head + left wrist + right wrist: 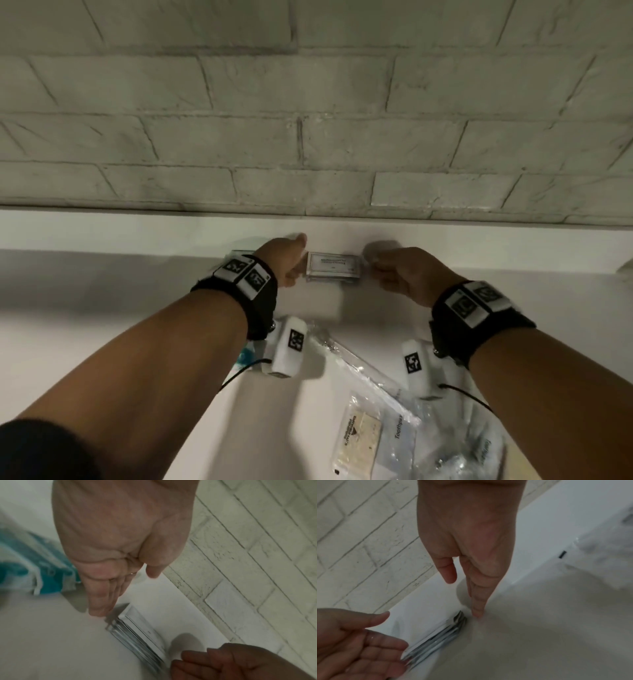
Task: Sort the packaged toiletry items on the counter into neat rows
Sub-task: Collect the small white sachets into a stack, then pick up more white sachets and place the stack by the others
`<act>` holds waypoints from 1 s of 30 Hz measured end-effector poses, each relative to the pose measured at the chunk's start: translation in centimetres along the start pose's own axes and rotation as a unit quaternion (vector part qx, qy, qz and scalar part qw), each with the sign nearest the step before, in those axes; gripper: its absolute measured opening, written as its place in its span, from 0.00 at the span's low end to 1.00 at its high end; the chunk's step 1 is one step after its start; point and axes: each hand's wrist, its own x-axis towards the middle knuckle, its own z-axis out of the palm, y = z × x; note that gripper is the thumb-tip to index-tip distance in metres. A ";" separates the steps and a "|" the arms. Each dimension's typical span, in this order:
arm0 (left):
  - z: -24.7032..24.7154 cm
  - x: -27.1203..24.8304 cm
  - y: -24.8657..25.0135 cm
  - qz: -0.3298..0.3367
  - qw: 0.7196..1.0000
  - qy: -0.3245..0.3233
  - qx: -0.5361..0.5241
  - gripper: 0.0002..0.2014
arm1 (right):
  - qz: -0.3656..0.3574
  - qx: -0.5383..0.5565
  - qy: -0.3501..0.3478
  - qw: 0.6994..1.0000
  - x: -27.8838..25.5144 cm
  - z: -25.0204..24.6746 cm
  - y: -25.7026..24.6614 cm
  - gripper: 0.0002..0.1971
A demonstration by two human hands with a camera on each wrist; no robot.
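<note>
A small stack of flat clear packets with a white printed label (334, 267) lies on the white counter (137, 308) close to the back wall. My left hand (297, 257) stands at its left end and my right hand (380, 267) at its right end. Both hands have straight fingers and hold nothing. In the left wrist view the left hand (123, 592) points down, its fingertips (99, 611) on the counter beside the stack (137, 628). In the right wrist view the right hand (465, 596) has its fingertips (477, 613) at the stack's (440, 632) end.
Loose packets lie nearer to me at the right: a beige one (359, 435), a toothpaste one (399, 438) and a long clear one (342, 353). A teal and white packet (48, 580) sits under my left wrist. The grey brick wall (308, 137) rises behind a white ledge.
</note>
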 end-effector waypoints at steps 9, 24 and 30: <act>1.3 0.8 -0.2 -0.039 0.996 -0.023 -0.081 0.36 | 0.035 0.057 -0.059 0.996 -1.1 2.8 -0.2 0.14; 0.8 -10.7 -1.7 0.257 0.870 -0.194 0.373 0.18 | -0.015 -0.589 -0.138 0.796 -12.7 -1.6 0.8 0.21; 2.9 -15.9 -8.3 0.291 0.675 -0.226 0.639 0.29 | -0.024 -0.669 -0.146 0.728 -18.8 -4.3 4.8 0.20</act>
